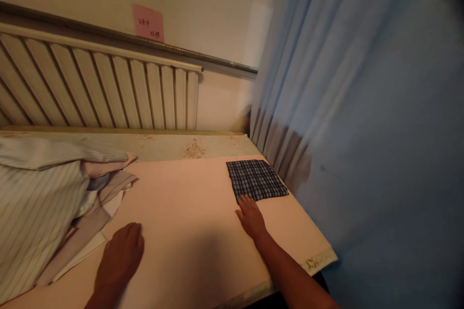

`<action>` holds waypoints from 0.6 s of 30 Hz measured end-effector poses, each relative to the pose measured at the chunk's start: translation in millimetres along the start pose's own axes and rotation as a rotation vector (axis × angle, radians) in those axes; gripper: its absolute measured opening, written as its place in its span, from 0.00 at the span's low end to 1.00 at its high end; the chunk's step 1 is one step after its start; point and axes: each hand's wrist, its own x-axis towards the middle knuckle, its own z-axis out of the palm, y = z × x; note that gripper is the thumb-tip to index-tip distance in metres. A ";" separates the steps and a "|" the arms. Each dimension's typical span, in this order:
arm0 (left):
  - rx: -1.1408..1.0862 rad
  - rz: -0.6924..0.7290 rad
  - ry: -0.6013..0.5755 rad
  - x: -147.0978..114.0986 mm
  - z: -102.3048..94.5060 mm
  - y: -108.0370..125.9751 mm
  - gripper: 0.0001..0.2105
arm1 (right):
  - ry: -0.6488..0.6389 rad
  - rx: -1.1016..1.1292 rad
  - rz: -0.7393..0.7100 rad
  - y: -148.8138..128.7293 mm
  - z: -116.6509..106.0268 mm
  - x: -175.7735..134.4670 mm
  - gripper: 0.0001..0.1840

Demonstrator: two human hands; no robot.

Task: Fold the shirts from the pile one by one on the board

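Checked cloth laid flat, corner under fingertips

At the lower left of the frame, the left hand (pixel 121 253) is held above or on the pink sheet (pixel 181 198); its fingers are curled together, and whether anything is held cannot be told. Right of centre, the right hand (pixel 251 218) is placed with thumb and fingers slightly apart, the near left corner of the checked cloth (pixel 255 177) being touched by the fingertips, not gripped. This cloth is seen on the sheet, beside the blue curtain (pixel 344 130). Its spreading is judged nearly done; perhaps only small smoothing is left. At the left edge, the striped garment (pixel 39 203) is left in a loose heap. Behind, the radiator (pixel 97 82) is seen.
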 end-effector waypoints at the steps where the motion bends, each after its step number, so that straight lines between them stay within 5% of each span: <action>1: -0.003 -0.005 0.000 0.0 0.7 -0.4 0.18 | 0.005 0.001 -0.002 0.4 0.7 -0.2 0.23; 18: -0.009 -0.011 0.004 0.8 -0.2 0.0 0.18 | 0.005 -0.010 -0.002 0.0 -0.3 0.1 0.23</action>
